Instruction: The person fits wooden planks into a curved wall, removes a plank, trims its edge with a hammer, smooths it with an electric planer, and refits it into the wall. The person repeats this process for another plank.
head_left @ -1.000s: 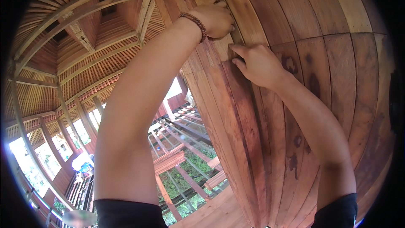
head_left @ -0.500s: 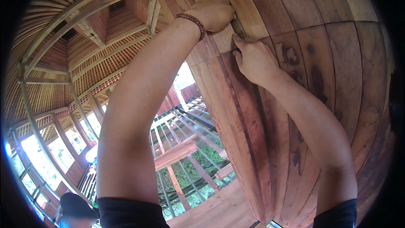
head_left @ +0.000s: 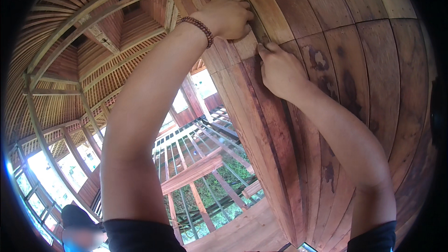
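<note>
Both my hands are raised against a wall of upright wooden planks. My left hand [head_left: 228,17], with a brown beaded bracelet [head_left: 199,30] on its wrist, lies over a pale wooden board [head_left: 245,45]. Its fingers curl over the board's right edge into a narrow gap [head_left: 256,21]. Lower and to the right, my right hand [head_left: 283,72] is closed, its index fingertip at the board's lower right corner, beside the same gap. What lies under its curled fingers is hidden. A reddish plank [head_left: 273,116] continues below the pale board.
Stained planks [head_left: 347,65] cover the right side. At lower left, open floor joists [head_left: 205,177] show greenery beneath them. A person in a dark cap [head_left: 77,219] is at the lower left corner. Roof framing [head_left: 93,32] rises at upper left, above bright window openings [head_left: 46,172].
My left hand has shifted slightly left and down along the board. My right hand has stayed nearly in place, its fingers drawn in a little more. The view has tilted slightly.
</note>
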`<state>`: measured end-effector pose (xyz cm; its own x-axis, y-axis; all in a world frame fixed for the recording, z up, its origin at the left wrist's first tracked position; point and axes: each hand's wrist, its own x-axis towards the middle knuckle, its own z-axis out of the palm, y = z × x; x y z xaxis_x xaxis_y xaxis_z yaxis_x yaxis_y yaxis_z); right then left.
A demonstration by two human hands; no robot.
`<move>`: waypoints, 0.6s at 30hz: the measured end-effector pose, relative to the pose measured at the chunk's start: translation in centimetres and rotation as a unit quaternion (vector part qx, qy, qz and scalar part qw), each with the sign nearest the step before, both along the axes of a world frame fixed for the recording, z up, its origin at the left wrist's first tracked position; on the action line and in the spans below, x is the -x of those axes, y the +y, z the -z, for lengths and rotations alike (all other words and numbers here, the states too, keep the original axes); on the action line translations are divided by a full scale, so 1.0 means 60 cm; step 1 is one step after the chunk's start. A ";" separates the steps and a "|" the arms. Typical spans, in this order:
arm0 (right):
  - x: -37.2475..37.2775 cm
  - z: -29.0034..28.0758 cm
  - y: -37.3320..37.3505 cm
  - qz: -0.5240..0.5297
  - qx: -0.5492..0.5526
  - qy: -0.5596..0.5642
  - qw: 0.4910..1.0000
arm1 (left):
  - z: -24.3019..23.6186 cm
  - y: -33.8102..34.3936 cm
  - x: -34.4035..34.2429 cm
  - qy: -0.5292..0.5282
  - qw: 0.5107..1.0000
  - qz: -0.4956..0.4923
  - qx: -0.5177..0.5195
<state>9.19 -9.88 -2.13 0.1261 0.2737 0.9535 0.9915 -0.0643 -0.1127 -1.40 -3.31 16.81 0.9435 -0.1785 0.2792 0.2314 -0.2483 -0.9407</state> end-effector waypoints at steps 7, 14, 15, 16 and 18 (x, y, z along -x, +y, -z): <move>-0.004 0.033 0.010 -0.059 -0.080 -0.030 0.995 | -0.001 0.003 -0.016 -0.024 0.999 0.000 0.023; 0.000 0.032 0.010 -0.050 -0.064 -0.010 0.997 | -0.003 0.003 -0.029 -0.034 0.999 -0.001 0.008; 0.002 0.032 0.011 -0.043 -0.063 -0.002 0.997 | -0.003 0.005 -0.029 -0.036 0.999 -0.005 0.011; 0.005 0.032 0.012 -0.036 -0.070 0.002 0.997 | -0.002 0.006 -0.029 -0.037 0.999 0.002 0.014; 0.008 0.030 0.016 -0.072 -0.064 0.037 0.995 | 0.000 0.008 -0.029 -0.040 0.999 0.002 0.018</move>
<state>8.69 -8.95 -3.93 0.1666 0.1705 0.9712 0.9780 0.0966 -0.1848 0.36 -2.82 16.81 0.9172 -0.1701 0.3603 0.3052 -0.2815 -0.9097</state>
